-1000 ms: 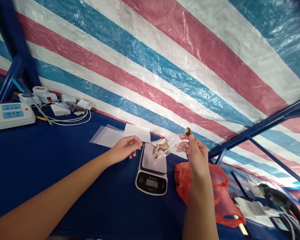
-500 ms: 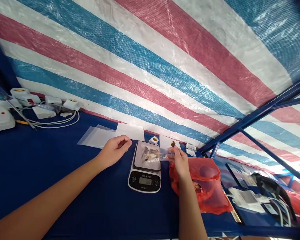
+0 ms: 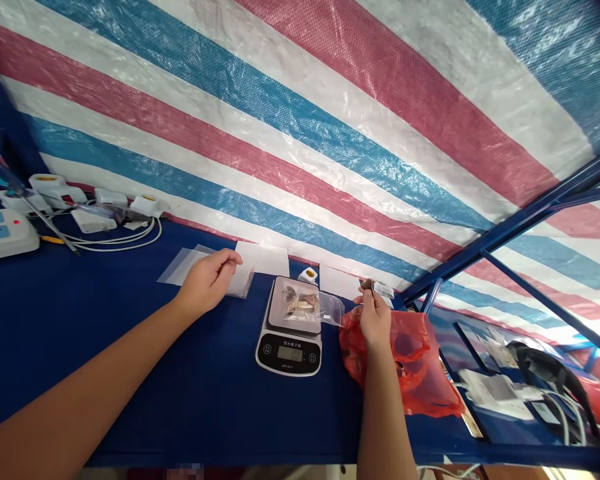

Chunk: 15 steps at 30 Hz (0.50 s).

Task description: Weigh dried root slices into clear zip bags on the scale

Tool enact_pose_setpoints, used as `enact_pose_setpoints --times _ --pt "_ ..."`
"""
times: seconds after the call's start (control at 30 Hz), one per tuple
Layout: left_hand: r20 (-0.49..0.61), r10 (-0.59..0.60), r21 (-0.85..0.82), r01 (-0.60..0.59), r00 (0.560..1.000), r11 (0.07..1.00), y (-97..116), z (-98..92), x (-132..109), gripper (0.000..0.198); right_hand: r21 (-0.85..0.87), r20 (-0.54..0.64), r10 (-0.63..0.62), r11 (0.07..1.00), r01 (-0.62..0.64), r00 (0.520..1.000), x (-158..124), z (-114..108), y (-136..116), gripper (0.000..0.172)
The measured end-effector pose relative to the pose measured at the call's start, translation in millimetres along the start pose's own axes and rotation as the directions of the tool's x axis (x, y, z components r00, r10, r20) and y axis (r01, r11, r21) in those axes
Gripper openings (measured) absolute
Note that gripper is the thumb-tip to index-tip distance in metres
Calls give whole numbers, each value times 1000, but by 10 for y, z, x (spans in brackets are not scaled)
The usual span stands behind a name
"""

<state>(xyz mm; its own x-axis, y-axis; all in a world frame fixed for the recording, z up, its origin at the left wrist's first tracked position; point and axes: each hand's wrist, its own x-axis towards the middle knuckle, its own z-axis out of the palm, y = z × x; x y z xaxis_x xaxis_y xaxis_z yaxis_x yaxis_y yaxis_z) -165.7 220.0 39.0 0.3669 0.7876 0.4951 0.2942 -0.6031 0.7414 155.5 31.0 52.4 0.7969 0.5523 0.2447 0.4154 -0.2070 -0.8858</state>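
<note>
A small kitchen scale stands on the blue table. On its pan lies a clear plastic bag with several brown dried pieces inside. My right hand is over the red plastic bag right of the scale, pinching one small brown piece between its fingertips. My left hand rests on a stack of empty clear bags left of the scale, fingers curled on them.
A white power strip with chargers and white cables sits at the far left. White paper sheets lie behind the scale. A striped tarp backs the table. Blue metal bars and boxed items are on the right.
My right hand let go of the bag on the scale and moved right over the red bag, still pinching the brown piece. My left hand slid left onto the empty clear bags.
</note>
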Motion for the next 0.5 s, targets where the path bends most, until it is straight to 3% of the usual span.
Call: enact_pose_setpoints --times 0.17,0.33,0.5 --pt "-59 24 78 -19 998 997 -154 -88 59 21 -71 61 55 996 -51 997 96 -34 167 47" --pt "-28 -41 64 43 999 997 -210 -122 72 15 -217 -9 42 975 -43 999 131 -143 224 24" --pt "31 -37 36 36 999 999 -213 -98 45 14 -263 -69 -44 965 24 997 127 -172 143 27"
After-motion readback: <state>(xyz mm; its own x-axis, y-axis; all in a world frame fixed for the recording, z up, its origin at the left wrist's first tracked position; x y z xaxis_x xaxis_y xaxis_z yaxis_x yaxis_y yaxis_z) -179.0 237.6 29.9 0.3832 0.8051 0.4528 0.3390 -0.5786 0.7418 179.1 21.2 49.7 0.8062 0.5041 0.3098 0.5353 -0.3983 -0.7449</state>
